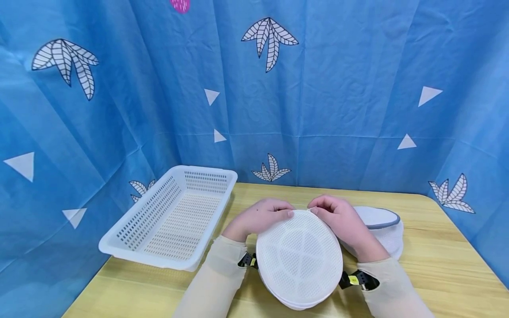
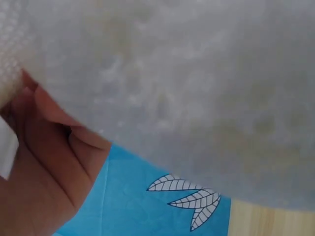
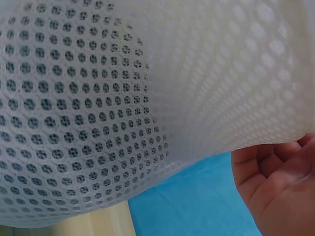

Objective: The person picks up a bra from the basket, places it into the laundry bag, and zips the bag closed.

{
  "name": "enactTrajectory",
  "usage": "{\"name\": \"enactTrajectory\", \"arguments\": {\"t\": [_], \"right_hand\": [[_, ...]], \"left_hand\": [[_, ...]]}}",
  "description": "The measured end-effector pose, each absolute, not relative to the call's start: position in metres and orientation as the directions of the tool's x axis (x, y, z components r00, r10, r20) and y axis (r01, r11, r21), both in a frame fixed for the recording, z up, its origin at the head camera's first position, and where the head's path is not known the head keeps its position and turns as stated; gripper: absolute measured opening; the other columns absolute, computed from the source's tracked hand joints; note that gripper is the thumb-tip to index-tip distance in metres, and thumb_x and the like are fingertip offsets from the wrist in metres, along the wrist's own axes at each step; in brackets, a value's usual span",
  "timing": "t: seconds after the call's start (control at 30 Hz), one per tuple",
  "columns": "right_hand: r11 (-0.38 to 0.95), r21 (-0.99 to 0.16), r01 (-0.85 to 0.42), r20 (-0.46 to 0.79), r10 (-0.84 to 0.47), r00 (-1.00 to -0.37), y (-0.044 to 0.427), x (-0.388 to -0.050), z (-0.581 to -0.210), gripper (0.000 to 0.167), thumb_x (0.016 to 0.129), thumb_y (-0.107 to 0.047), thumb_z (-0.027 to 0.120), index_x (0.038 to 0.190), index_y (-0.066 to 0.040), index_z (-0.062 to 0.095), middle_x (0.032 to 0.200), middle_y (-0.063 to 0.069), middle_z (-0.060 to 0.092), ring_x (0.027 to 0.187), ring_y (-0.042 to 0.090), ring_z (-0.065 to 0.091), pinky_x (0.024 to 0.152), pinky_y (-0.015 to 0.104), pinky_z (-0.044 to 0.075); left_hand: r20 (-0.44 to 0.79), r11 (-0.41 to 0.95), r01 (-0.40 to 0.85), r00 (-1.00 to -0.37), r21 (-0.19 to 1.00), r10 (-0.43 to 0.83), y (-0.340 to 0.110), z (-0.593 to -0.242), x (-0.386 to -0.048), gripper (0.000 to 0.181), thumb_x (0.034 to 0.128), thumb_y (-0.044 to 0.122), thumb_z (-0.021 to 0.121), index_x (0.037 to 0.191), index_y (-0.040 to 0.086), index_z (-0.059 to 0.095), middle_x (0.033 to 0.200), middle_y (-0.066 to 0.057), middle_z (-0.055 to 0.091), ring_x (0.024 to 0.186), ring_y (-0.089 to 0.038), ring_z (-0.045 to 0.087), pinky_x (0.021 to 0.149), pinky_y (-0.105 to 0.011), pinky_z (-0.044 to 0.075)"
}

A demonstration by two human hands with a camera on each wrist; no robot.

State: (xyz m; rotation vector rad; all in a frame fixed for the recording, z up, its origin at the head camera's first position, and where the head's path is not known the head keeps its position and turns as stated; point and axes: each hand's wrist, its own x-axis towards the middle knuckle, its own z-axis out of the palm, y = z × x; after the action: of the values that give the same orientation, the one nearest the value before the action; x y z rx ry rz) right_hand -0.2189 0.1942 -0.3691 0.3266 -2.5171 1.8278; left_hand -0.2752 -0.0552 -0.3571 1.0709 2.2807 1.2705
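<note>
A round white mesh laundry bag is held up between my two hands, its circular face toward the head camera. My left hand pinches its top edge between thumb and fingers. On the other side of that edge, my right hand pinches a small bit of the rim. The mesh fills most of the left wrist view and hides some of the left fingertips. In the right wrist view the honeycomb netting bulges beside the curled right fingers.
A white perforated plastic basket stands on the left of the wooden table. Behind my right forearm lies another white mesh bag with grey trim. A blue patterned curtain encloses the table's back and sides.
</note>
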Motion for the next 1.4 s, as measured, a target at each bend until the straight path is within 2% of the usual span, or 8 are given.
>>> {"name": "enactTrajectory", "arguments": {"t": [0.17,0.37,0.63,0.77,0.9,1.0,1.2,1.4], "right_hand": [[0.334,-0.919,-0.209,0.149,-0.197,-0.969,0.194,-0.22,-0.37,0.011,0.099,-0.018,0.066,0.104,-0.009,0.072,0.102,0.011,0.068,0.09,0.031,0.062,0.073,0.033,0.055],[0.323,-0.923,-0.209,0.146,-0.21,-0.967,0.194,-0.219,-0.37,0.012,0.1,-0.018,0.065,0.104,-0.009,0.071,0.1,0.012,0.068,0.088,0.03,0.063,0.072,0.034,0.055],[0.359,-0.91,-0.207,0.159,-0.159,-0.974,0.193,-0.217,-0.367,0.016,0.101,-0.025,0.065,0.104,-0.01,0.07,0.096,0.011,0.068,0.084,0.028,0.064,0.07,0.035,0.056],[0.418,-0.883,-0.214,0.199,-0.078,-0.977,0.194,-0.215,-0.365,0.019,0.101,-0.029,0.064,0.104,-0.012,0.07,0.096,0.007,0.069,0.086,0.026,0.063,0.072,0.034,0.054],[0.483,-0.848,-0.219,0.258,0.015,-0.966,0.197,-0.216,-0.364,0.02,0.102,-0.032,0.062,0.104,-0.014,0.071,0.093,0.003,0.069,0.087,0.023,0.061,0.072,0.032,0.051],[0.475,-0.859,-0.192,0.249,0.059,-0.967,0.198,-0.218,-0.365,0.022,0.102,-0.035,0.062,0.105,-0.015,0.07,0.094,0.005,0.068,0.088,0.024,0.06,0.072,0.032,0.051],[0.41,-0.904,-0.116,0.178,0.115,-0.977,0.2,-0.217,-0.36,0.03,0.101,-0.04,0.064,0.11,-0.012,0.07,0.099,0.01,0.066,0.087,0.027,0.06,0.071,0.032,0.053],[0.396,-0.914,-0.085,0.138,0.109,-0.984,0.202,-0.219,-0.36,0.027,0.1,-0.036,0.065,0.111,-0.011,0.07,0.1,0.011,0.066,0.085,0.028,0.062,0.069,0.033,0.054]], "left_hand": [[0.066,0.354,0.473,-0.668,0.807,0.741,-0.054,-0.357,-0.274,0.022,0.1054,0.029,0.055,0.108,0.019,0.074,0.095,0.006,0.069,0.082,-0.012,0.065,0.077,-0.029,0.052],[0.08,0.36,0.499,-0.664,0.788,0.743,-0.053,-0.356,-0.274,0.021,0.1063,0.027,0.053,0.101,0.019,0.072,0.089,0.004,0.066,0.077,-0.013,0.063,0.072,-0.029,0.052],[0.113,0.358,0.508,-0.683,0.784,0.722,-0.053,-0.358,-0.276,0.02,0.1071,0.027,0.052,0.101,0.021,0.07,0.088,0.004,0.065,0.076,-0.014,0.062,0.071,-0.03,0.052],[0.132,0.363,0.469,-0.738,0.805,0.661,-0.058,-0.358,-0.28,0.019,0.1067,0.028,0.053,0.1,0.022,0.07,0.088,0.003,0.066,0.074,-0.015,0.062,0.069,-0.032,0.053],[0.158,0.33,0.398,-0.809,0.856,0.566,-0.064,-0.356,-0.282,0.02,0.1067,0.027,0.053,0.099,0.018,0.07,0.087,-0.001,0.066,0.073,-0.018,0.063,0.069,-0.035,0.054],[0.174,0.3,0.377,-0.828,0.876,0.533,-0.065,-0.354,-0.282,0.022,0.107,0.026,0.052,0.099,0.015,0.069,0.087,-0.003,0.065,0.074,-0.018,0.062,0.07,-0.034,0.054],[0.129,0.264,0.344,-0.794,0.901,0.594,-0.063,-0.352,-0.281,0.019,0.1072,0.025,0.052,0.1,0.014,0.067,0.088,-0.006,0.064,0.07,-0.02,0.064,0.063,-0.034,0.054],[0.113,0.289,0.418,-0.711,0.861,0.694,-0.067,-0.353,-0.279,0.011,0.1047,0.022,0.057,0.1,0.016,0.065,0.086,-0.003,0.062,0.074,-0.016,0.059,0.068,-0.032,0.051]]}}
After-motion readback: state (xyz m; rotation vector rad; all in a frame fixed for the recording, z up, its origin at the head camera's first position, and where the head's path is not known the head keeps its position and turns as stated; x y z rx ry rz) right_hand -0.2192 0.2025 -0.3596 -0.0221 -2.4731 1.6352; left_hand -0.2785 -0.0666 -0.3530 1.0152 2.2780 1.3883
